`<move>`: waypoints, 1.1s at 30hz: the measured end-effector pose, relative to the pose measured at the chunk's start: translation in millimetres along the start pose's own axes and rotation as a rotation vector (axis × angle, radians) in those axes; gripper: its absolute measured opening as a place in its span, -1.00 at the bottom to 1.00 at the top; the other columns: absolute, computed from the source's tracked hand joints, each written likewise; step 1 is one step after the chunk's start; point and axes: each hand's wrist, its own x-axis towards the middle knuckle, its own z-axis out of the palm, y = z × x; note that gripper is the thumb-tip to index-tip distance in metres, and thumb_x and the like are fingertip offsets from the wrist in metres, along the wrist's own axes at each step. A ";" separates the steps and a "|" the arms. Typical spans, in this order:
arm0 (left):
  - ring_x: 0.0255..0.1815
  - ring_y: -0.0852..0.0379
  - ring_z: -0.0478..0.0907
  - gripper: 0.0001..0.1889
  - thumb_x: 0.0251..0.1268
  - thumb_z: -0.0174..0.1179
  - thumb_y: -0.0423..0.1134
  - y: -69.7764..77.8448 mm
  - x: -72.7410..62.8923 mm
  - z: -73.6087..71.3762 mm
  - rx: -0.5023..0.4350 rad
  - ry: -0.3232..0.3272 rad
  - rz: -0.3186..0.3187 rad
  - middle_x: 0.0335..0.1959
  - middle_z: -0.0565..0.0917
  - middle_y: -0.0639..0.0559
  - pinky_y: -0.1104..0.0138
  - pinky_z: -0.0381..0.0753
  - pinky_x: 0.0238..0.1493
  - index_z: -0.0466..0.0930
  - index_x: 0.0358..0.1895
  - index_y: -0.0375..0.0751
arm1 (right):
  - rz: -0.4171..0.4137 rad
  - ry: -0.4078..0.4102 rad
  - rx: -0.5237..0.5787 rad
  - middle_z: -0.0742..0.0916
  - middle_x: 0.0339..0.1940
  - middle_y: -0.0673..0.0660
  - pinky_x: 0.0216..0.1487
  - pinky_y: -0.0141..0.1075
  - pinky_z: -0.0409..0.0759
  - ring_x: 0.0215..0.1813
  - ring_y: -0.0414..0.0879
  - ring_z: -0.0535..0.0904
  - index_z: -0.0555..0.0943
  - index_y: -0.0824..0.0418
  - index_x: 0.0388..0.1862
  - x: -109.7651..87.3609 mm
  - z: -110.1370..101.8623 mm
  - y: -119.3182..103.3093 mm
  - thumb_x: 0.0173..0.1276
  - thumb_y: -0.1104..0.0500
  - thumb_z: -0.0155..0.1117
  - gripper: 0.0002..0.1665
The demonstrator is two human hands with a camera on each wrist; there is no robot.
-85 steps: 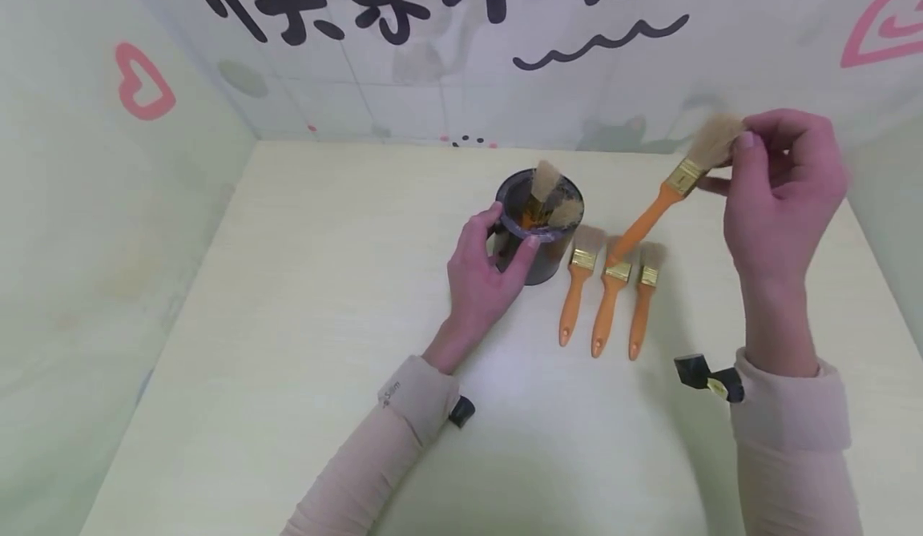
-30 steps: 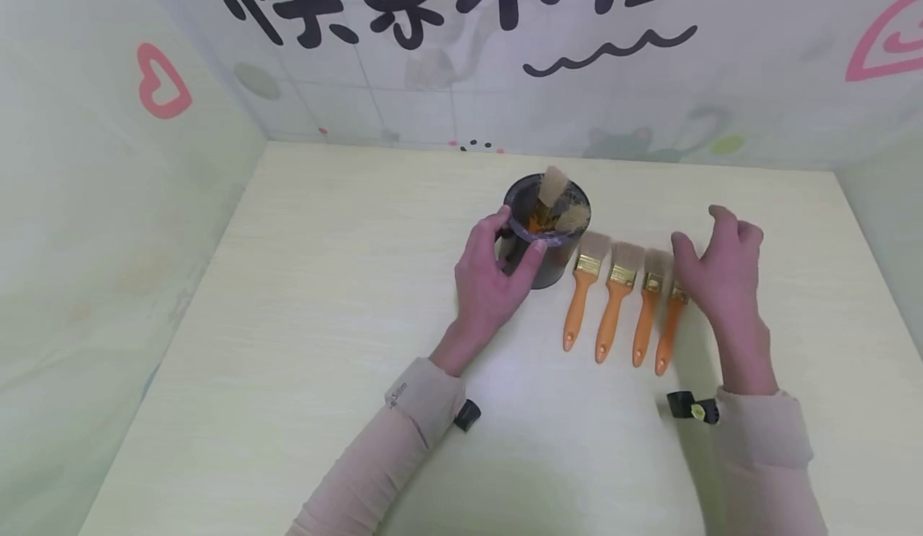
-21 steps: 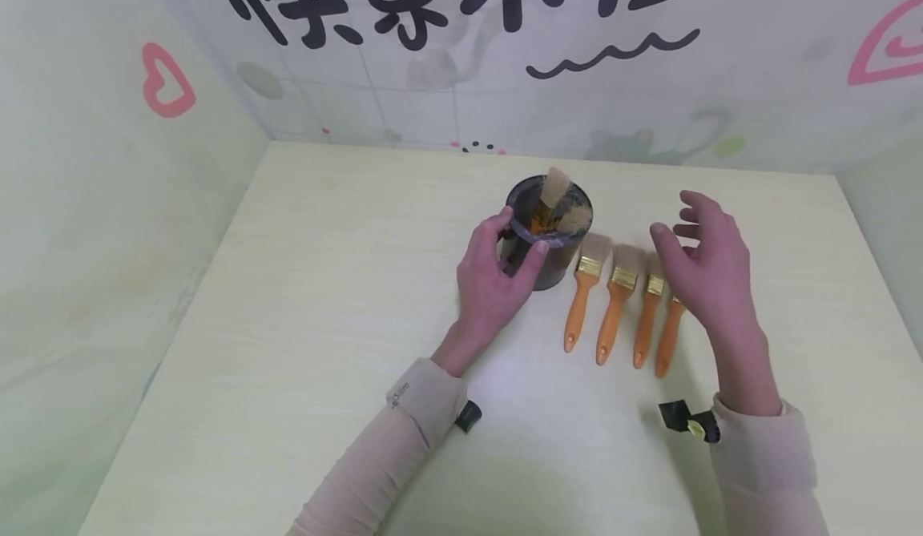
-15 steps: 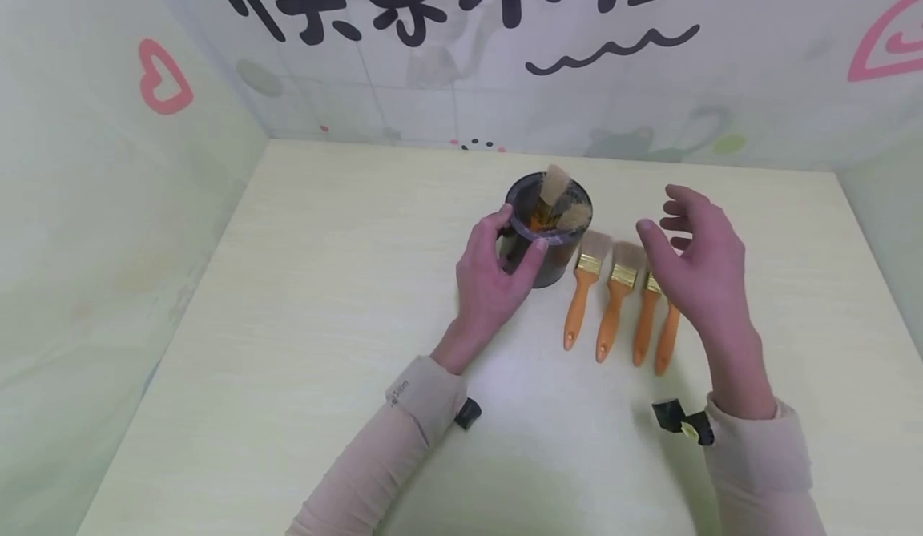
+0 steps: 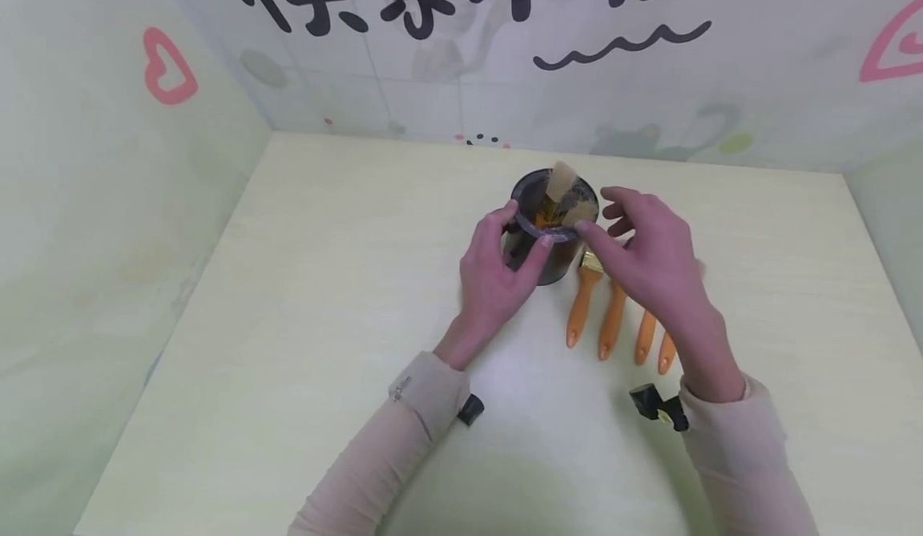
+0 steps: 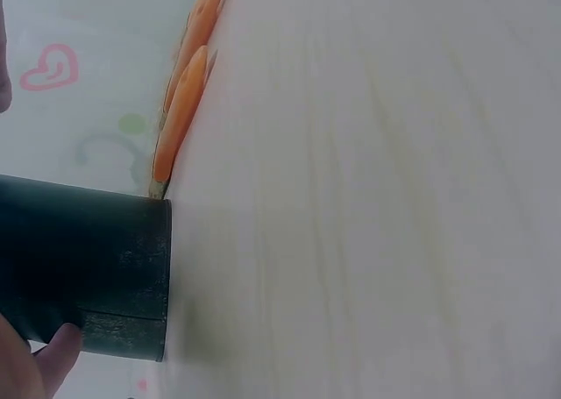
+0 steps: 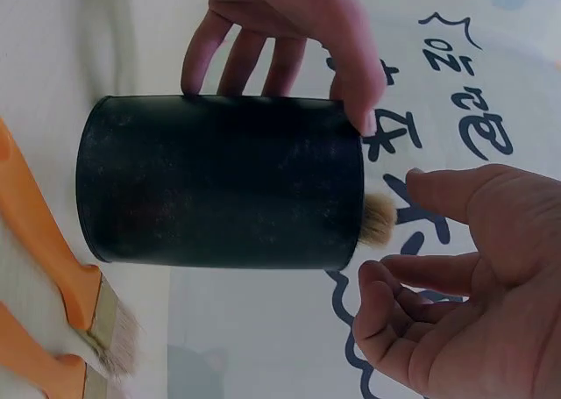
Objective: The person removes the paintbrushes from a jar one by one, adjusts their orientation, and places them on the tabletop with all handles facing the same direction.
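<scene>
My left hand (image 5: 497, 268) grips a dark round cup (image 5: 558, 263), its thumb and fingers around the near left side. Two paintbrushes stand in the cup bristles up: one (image 5: 562, 182) pokes above the rim, and the other's bristles (image 5: 579, 214) lean to the right. At the cup's right rim is my right hand (image 5: 645, 259), thumb and fingers parted around a gap close to those bristles. The right wrist view has this hand (image 7: 473, 302) just beyond the cup's mouth, holding nothing. Whether the thumb touches the bristles, I cannot tell.
Several orange-handled paintbrushes (image 5: 579, 312) lie in a row right of the cup, bristles towards the back. My right hand and forearm partly cover them. A patterned back wall (image 5: 433, 103) rises behind the pale table (image 5: 324, 320).
My right hand has laid the paintbrush it held by the bristles at the right end of the row, let go, and moved left to the cup. My left hand stays on the cup.
</scene>
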 end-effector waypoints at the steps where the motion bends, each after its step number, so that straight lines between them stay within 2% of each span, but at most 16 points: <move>1: -0.01 -0.03 0.62 -0.45 0.34 0.30 -0.05 -0.2 0.5 0.1 0.003 -0.002 -0.001 0.30 0.59 -0.20 0.20 0.73 -0.37 0.44 0.24 -0.33 | -0.005 -0.001 -0.006 0.73 -0.01 0.33 -0.16 0.04 0.66 -0.09 0.20 0.71 0.59 0.32 0.29 2.1 1.8 -0.2 0.43 0.05 0.36 -0.45; 6: 0.00 -0.02 0.62 -0.45 0.33 0.30 -0.05 -0.8 0.5 0.7 0.005 -0.002 -0.008 0.31 0.58 -0.20 0.22 0.73 -0.38 0.44 0.24 -0.32 | -0.045 -0.004 -0.022 0.72 -0.07 0.27 -0.21 -0.02 0.64 -0.12 0.16 0.70 0.67 0.31 0.16 8.1 7.1 1.5 0.40 0.09 0.40 -0.55; 12: 0.01 -0.02 0.63 -0.44 0.33 0.30 -0.04 -2.3 -0.1 1.1 0.007 0.002 -0.013 0.30 0.58 -0.19 0.23 0.74 -0.37 0.44 0.26 -0.32 | -0.107 0.053 -0.001 0.74 -0.20 0.25 -0.25 -0.10 0.62 -0.18 0.14 0.68 0.73 0.33 0.06 10.8 12.0 6.7 0.39 0.17 0.41 -0.66; 17: -0.07 -0.03 0.63 -0.44 0.32 0.30 -0.04 -3.2 0.4 2.8 0.013 0.017 0.006 0.29 0.60 -0.19 0.22 0.71 -0.39 0.46 0.25 -0.33 | -0.122 0.128 0.023 0.74 -0.27 0.23 -0.25 -0.52 0.52 -0.23 0.06 0.67 0.77 0.31 -0.06 11.4 16.2 10.6 0.37 0.25 0.41 -0.78; 19: -0.07 -0.03 0.63 -0.44 0.33 0.29 -0.04 -2.3 0.9 2.9 0.016 0.019 0.009 0.29 0.60 -0.19 0.23 0.71 -0.37 0.46 0.25 -0.34 | -0.126 0.153 0.028 0.74 -0.28 0.23 -0.26 -0.61 0.45 -0.25 0.03 0.65 0.78 0.31 -0.06 11.0 17.6 11.5 0.37 0.27 0.40 -0.79; 25: 0.01 -0.03 0.64 -0.42 0.32 0.28 -0.03 -0.4 1.8 1.8 0.023 0.018 0.000 0.27 0.60 -0.19 0.24 0.75 -0.32 0.45 0.26 -0.34 | -0.139 0.188 0.022 0.75 -0.30 0.26 -0.27 -0.56 0.38 -0.31 0.02 0.62 0.77 0.35 -0.06 12.0 21.1 11.6 0.38 0.33 0.36 -0.80; 33: 0.04 -0.02 0.63 -0.43 0.32 0.29 -0.04 -1.5 0.5 2.3 0.015 0.005 -0.013 0.30 0.59 -0.18 0.22 0.75 -0.31 0.46 0.27 -0.33 | -0.153 0.232 0.041 0.77 -0.28 0.29 -0.25 -0.59 0.40 -0.32 0.05 0.64 0.76 0.37 -0.07 14.5 23.3 13.6 0.38 0.36 0.36 -0.81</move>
